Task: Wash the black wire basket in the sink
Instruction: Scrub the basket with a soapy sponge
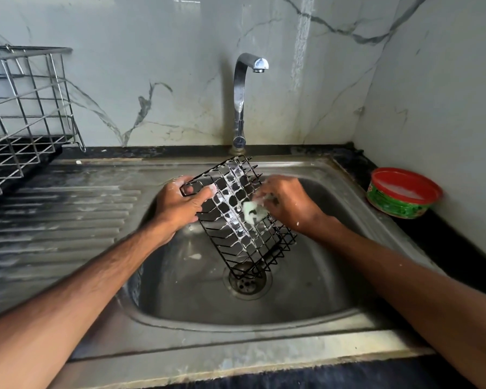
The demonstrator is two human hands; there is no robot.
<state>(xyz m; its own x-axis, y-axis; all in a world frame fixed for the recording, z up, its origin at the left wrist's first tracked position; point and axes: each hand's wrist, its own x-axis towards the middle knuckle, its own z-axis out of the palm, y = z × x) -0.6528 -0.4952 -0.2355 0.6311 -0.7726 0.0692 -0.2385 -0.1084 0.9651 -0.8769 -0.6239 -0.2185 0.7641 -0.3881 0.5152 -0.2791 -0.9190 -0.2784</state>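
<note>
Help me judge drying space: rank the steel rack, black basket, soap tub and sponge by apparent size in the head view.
Largest: steel rack, though the frame edge crops it.
Then black basket, nearer the camera, so that gap is unsure.
Then soap tub.
Smallest: sponge, partly hidden by the right hand.

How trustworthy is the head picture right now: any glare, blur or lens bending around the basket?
Head view: the black wire basket is sharp, suds readable; the right hand and its pale sponge look slightly smeared; the drainboard at left is streaky; a bright glare band runs down the wall; wide-angle bending curves the sink rim and forearms near the edges.
</note>
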